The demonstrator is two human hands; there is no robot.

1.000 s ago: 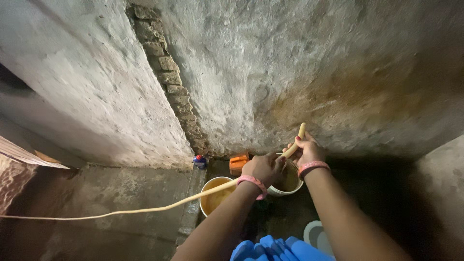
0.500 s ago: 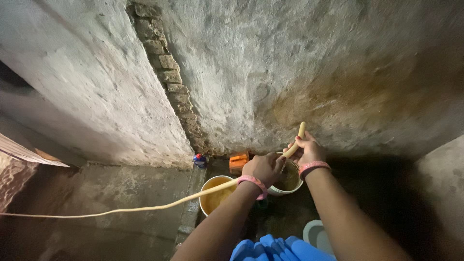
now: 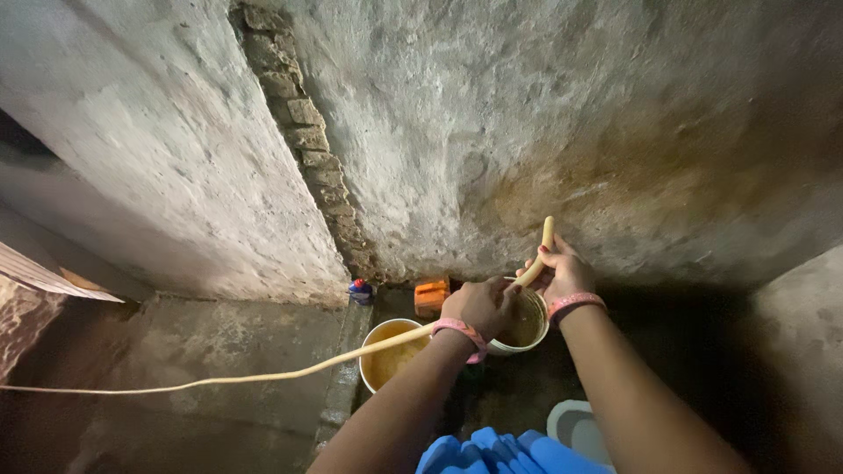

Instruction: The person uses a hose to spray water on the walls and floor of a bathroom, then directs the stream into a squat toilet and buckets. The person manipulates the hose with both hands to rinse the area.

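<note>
Yellowish hose [image 3: 290,375] runs left to right, end tilted upward in both hands

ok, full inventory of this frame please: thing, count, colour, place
hose: 1, pale yellow, runs from the left edge across the floor up into both hands, end sticking up
bucket: 1, yellow inside, on the floor below the left wrist
tub: 1, white, murky liquid inside, under the hands
block: 1, orange, at the foot of the back wall
small bottle: 1, blue with red top, in the corner
wall: grey plaster, stained brown at right, bare bricks at the corner
white object: 1, bottom edge, kind unclear
blue cloth: bottom centre
bangles: pink, one on each wrist
left hand: gripping the hose
right hand: gripping the hose near its end
</note>
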